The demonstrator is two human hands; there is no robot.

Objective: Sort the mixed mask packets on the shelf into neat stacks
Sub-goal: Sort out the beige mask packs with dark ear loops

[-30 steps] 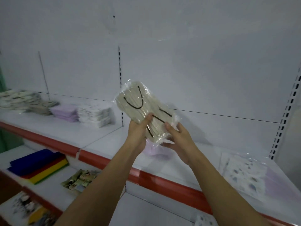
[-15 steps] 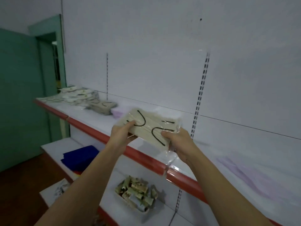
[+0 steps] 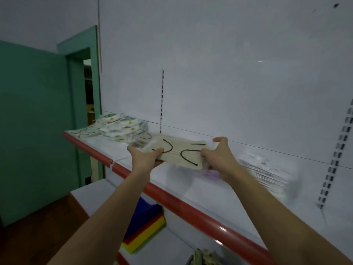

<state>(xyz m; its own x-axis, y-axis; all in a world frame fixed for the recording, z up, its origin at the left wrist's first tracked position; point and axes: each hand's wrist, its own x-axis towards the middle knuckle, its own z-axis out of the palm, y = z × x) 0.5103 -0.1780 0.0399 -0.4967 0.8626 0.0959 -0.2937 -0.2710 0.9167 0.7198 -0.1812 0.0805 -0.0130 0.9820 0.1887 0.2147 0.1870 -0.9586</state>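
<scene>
Left grip [image 3: 145,156], right grip [image 3: 219,156]; beige mask packet [image 3: 181,153] between.

Dim, cool-toned indoor view with wide-angle distortion.
Light is soft and even, with a small bright streak of glare on the white back panel [image 3: 229,73]. The slotted upright [image 3: 336,153] at the right edge bends and smears; the white packet stack [image 3: 267,173] beside it is motion-blurred. The red shelf edge [image 3: 191,205] carries a faint highlight.

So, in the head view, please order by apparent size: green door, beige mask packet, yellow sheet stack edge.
1. green door
2. beige mask packet, gripped by both hands
3. yellow sheet stack edge
Nearness affects the last two, so the true sizes are unsure.
</scene>
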